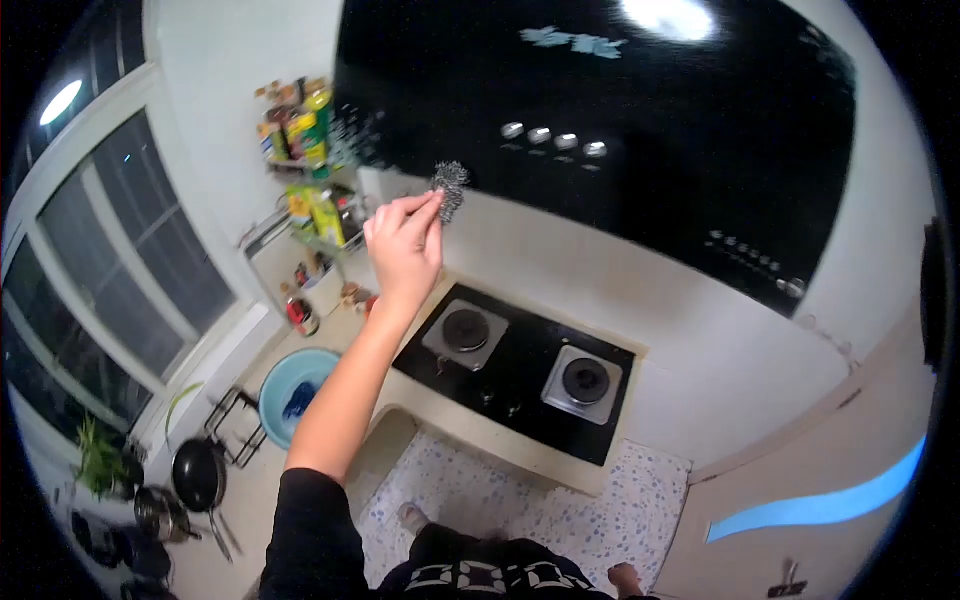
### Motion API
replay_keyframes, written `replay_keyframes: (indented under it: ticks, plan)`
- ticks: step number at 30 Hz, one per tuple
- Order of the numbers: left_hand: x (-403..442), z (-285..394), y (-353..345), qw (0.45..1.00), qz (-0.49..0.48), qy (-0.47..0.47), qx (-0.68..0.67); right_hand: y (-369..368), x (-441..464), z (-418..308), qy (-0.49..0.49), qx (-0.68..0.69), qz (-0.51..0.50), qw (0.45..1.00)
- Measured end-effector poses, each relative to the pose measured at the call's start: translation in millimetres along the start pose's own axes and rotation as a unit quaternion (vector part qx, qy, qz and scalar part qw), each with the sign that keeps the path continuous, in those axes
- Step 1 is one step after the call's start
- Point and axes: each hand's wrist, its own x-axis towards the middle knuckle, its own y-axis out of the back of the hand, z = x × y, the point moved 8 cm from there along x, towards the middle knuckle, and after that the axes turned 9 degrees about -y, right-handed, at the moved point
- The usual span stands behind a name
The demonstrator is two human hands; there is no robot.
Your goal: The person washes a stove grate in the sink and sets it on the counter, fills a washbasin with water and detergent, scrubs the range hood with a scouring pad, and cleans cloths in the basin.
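My left hand (405, 245) is raised in front of the black range hood (600, 110), its fingers pinched on a steel wool scrubber (451, 188). The scrubber is grey and curly, close to the hood's lower left edge; whether it touches the hood I cannot tell. Whitish smears (355, 135) mark the hood's left end. Low at the bottom edge, what looks like my right hand (625, 578) hangs beside my dark shirt, small and dim, its fingers not readable.
Below the hood lies a black two-burner cooktop (520, 370). A blue basin (277, 390) with dark blue cloth stands left of it, near a pan support (236, 428) and a frying pan (198, 475). Wall shelves (318, 175) hold bottles and packets. A window (110, 230) is at left.
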Motion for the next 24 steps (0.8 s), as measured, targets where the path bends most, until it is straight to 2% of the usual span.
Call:
replay_keyframes:
  ticks: [1, 4, 5, 6, 7, 8, 10, 11, 12, 13, 14, 15, 17, 20, 21, 23, 24]
  plan:
    - [-20.1, -22.1, 12.8, 0.999, -0.007, 0.045, -0.014, -21.7, 36.9, 8.7, 0.030, -0.028, -0.013, 0.999]
    - [-126.9, -71.7, 58.3, 0.988, -0.066, 0.139, 0.011, 37.0, -35.2, -45.2, -0.004, 0.025, 0.036, 0.999]
    - [-169.2, -83.0, 76.1, 0.977, -0.104, 0.185, 0.007, 38.2, -27.6, -61.4, 0.038, 0.028, 0.039, 0.998]
    - [-220.0, -95.8, 94.3, 0.950, -0.156, 0.268, 0.025, 44.0, -28.3, -81.1, 0.080, 0.031, 0.043, 0.995]
    - [-275.3, -109.2, 114.3, 0.934, -0.159, 0.320, 0.026, 40.0, -17.5, -96.2, 0.121, 0.034, 0.043, 0.991]
    - [-321.3, -113.6, 138.5, 0.930, -0.148, 0.334, 0.040, 21.8, 21.7, -108.6, 0.195, -0.005, 0.045, 0.980]
    - [-424.2, -129.1, 185.6, 0.824, -0.149, 0.547, 0.020, 39.6, -6.1, -164.0, 0.182, -0.047, -0.037, 0.982]
    - [-448.0, -130.1, 209.6, 0.808, -0.154, 0.566, 0.050, 48.9, -21.0, -201.5, 0.322, -0.086, 0.047, 0.942]
    - [-466.7, -133.6, 231.1, 0.793, -0.158, 0.583, 0.077, 57.2, -28.0, -233.3, 0.356, -0.034, 0.019, 0.934]
    - [-483.7, -141.6, 249.6, 0.779, -0.162, 0.597, 0.102, 56.3, -22.2, -265.6, 0.382, -0.071, 0.032, 0.921]
    - [-492.2, -150.3, 261.8, 0.797, -0.221, 0.535, 0.171, 69.8, -48.5, -308.3, 0.340, -0.066, -0.069, 0.936]
    - [-491.0, -157.2, 267.9, 0.806, -0.254, 0.491, 0.213, 63.8, -36.5, -346.5, 0.369, -0.108, -0.076, 0.920]
    - [-483.6, -176.9, 267.4, 0.813, -0.318, 0.395, 0.287, 85.6, -100.7, -447.1, 0.450, -0.062, -0.028, 0.891]
    - [-499.9, -217.6, 252.0, 0.824, -0.365, 0.323, 0.290, 105.7, -239.3, -590.0, 0.565, -0.007, -0.042, 0.824]
    - [-509.7, -231.8, 245.7, 0.811, -0.396, 0.325, 0.284, 109.6, -290.0, -630.3, 0.614, 0.021, -0.034, 0.788]
    - [-530.9, -253.7, 235.5, 0.780, -0.461, 0.329, 0.268, 97.5, -361.2, -699.4, 0.632, 0.010, -0.028, 0.775]
    - [-534.5, -261.3, 235.1, 0.782, -0.458, 0.350, 0.235, 86.8, -395.4, -732.0, 0.664, -0.028, -0.005, 0.748]
